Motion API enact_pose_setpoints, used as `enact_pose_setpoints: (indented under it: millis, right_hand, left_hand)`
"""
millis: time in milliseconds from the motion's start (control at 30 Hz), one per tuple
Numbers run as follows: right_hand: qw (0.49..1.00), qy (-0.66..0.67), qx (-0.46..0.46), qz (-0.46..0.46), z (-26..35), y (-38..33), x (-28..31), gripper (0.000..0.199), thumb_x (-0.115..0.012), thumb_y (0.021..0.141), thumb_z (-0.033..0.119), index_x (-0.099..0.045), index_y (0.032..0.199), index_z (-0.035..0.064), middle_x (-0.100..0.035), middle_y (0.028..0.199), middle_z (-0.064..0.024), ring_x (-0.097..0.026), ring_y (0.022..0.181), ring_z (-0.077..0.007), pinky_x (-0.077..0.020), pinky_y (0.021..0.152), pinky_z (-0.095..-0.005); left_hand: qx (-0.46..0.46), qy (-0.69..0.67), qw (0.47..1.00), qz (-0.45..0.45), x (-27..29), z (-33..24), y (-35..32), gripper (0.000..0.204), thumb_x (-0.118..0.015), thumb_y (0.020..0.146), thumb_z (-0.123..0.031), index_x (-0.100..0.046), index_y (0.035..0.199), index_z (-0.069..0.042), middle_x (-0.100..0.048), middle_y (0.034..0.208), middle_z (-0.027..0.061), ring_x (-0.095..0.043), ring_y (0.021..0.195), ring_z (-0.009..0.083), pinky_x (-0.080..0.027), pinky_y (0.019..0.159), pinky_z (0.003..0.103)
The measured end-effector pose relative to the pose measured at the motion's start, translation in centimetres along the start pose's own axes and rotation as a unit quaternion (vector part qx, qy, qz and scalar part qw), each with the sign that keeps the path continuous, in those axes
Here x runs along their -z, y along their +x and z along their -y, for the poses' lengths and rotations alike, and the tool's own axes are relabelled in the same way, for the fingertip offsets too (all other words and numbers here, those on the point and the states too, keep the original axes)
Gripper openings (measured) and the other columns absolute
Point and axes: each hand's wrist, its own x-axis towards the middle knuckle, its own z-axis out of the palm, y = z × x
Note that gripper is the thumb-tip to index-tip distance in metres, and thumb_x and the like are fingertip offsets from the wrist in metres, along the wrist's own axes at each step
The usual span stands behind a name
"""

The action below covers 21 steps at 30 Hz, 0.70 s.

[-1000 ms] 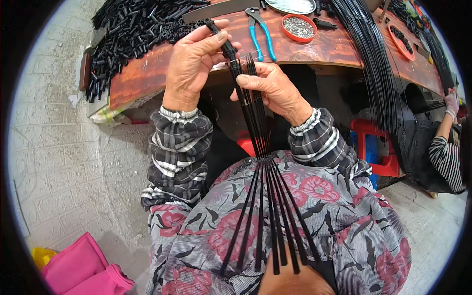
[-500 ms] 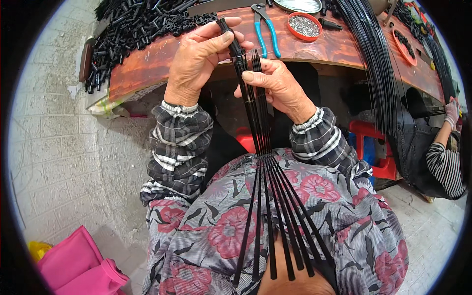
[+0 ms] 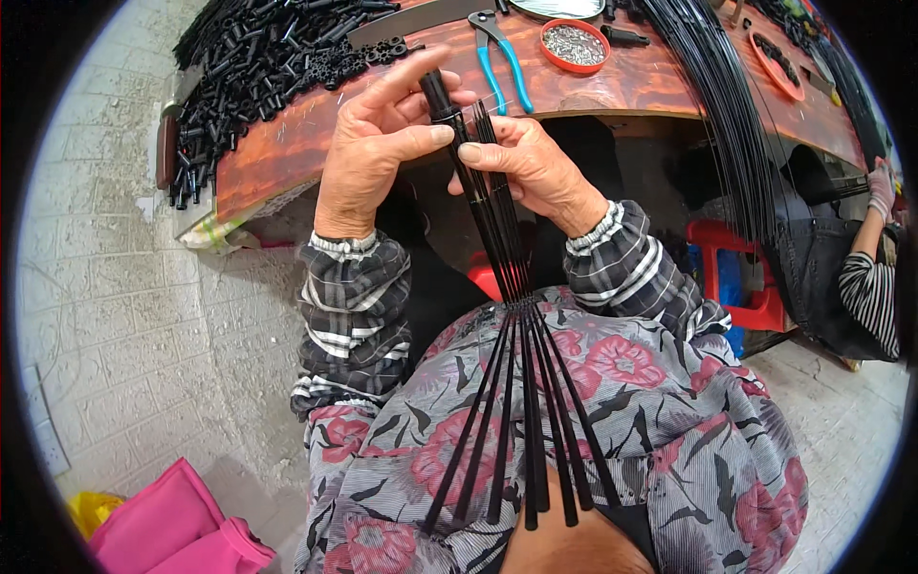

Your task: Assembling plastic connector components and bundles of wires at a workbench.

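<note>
Black rods (image 3: 517, 287) are pinched by the right fingers (image 3: 484, 157) at the upper centre of the frame; a black tube (image 3: 437, 96) is gripped by the left fingers (image 3: 421, 143). Were the pinch loosened, the rods could be splayed, their lower ends being fanned over the flowered cloth (image 3: 392, 459). By an upward swing, the edge of the desk (image 3: 258, 158) or the blue-handled pliers (image 3: 515, 72) might be knocked; freer room is left between the plaid sleeves (image 3: 349, 306), mid-frame.

No text, label, brand, number or sign can be read.
</note>
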Motion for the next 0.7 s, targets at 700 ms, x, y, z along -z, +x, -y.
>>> enact_pose_setpoints:
  millis: [700]
  right_hand:
    - [0.999, -0.032, 0.001, 0.027, -2.2, 0.5, 2.5, 0.028, -0.061, 0.080, 0.012, -0.054, 0.105, 0.0008, -0.060, 0.080, -0.0027, -0.062, 0.066, -0.0117, -0.0515, 0.059, -0.0205]
  left_hand:
    - [0.016, 0.077, 0.990, -0.114, -1.5, 1.5, 0.3, 0.049, -0.051, 0.061, 0.015, -0.056, 0.108, 0.002, -0.056, 0.088, 0.0064, -0.059, 0.080, 0.0156, -0.050, 0.070, 0.025]
